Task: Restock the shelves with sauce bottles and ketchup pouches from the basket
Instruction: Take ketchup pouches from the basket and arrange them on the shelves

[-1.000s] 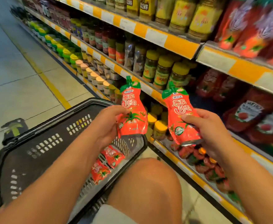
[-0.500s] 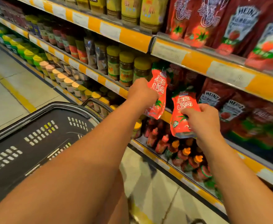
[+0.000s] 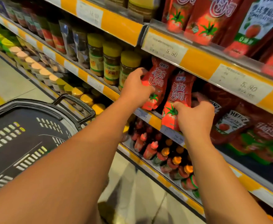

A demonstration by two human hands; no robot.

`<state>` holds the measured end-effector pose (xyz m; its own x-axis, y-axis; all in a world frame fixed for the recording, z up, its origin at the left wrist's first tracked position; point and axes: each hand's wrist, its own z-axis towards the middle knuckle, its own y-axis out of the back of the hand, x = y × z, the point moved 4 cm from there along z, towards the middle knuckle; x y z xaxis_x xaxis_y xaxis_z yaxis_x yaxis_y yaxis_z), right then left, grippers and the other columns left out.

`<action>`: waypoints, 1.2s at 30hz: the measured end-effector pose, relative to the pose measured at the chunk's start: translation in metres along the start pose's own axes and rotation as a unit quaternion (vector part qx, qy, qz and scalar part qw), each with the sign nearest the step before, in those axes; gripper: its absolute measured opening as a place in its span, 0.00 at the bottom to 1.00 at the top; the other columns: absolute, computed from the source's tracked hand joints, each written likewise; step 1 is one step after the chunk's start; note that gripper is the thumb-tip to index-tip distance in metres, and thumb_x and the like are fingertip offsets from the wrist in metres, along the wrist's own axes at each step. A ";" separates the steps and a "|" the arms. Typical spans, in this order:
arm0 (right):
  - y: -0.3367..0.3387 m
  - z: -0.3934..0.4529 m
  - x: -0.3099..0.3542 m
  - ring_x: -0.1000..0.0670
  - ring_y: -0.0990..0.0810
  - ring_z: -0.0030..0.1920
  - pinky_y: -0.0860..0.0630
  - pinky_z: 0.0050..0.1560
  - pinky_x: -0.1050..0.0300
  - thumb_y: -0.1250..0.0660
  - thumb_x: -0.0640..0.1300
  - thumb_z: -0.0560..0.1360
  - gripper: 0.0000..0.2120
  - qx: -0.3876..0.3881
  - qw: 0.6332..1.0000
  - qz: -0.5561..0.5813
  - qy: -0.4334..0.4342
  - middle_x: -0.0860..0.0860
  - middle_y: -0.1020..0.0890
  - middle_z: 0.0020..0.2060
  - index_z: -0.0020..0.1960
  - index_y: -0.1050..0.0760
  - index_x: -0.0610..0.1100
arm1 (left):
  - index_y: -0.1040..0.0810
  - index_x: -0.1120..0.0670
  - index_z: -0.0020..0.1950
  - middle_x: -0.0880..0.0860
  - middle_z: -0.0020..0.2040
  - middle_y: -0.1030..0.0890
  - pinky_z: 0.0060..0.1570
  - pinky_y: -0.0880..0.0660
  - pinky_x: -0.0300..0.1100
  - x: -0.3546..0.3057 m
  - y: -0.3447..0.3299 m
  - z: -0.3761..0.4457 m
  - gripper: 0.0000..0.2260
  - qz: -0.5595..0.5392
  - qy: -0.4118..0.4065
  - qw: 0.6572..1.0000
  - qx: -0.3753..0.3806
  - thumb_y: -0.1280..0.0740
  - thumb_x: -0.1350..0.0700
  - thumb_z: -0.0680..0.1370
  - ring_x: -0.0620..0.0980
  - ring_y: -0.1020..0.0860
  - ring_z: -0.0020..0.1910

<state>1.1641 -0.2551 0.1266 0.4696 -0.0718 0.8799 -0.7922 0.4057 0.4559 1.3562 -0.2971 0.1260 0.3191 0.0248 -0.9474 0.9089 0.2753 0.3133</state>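
Two red ketchup pouches stand side by side at the front of the middle shelf (image 3: 155, 122). My left hand (image 3: 136, 87) grips the left pouch (image 3: 156, 80) by its left edge. My right hand (image 3: 195, 118) holds the right pouch (image 3: 178, 92) at its lower half, thumb across the tomato picture. Both pouch tops reach under the shelf above. The black basket (image 3: 24, 131) sits low on the left, its contents hidden from here.
Yellow-capped jars (image 3: 111, 62) stand left of the pouches on the same shelf. Heinz pouches (image 3: 234, 123) fill the right side. Red sauce bottles (image 3: 150, 147) crowd the shelf below. More ketchup pouches (image 3: 202, 18) line the shelf above. Tiled floor lies below.
Both hands have carried the pouches up from over the basket and forward onto the middle shelf. The view has moved closer to the shelf.
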 end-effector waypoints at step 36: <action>-0.014 -0.015 -0.005 0.53 0.17 0.52 0.17 0.53 0.42 0.28 0.45 0.78 0.17 -0.059 0.995 -0.014 0.076 0.57 0.17 0.51 0.66 0.25 0.51 | 0.28 0.53 0.71 0.53 0.62 0.20 0.61 0.20 0.48 0.012 -0.026 0.016 0.22 -0.046 0.033 0.998 -0.018 0.32 0.67 0.78 0.53 0.22 0.61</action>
<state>1.1785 -0.2464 0.1141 0.5524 0.0506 0.8320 -0.7306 0.5099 0.4541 1.3410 -0.3191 0.1072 0.2157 0.0604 -0.9746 0.9227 0.3139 0.2237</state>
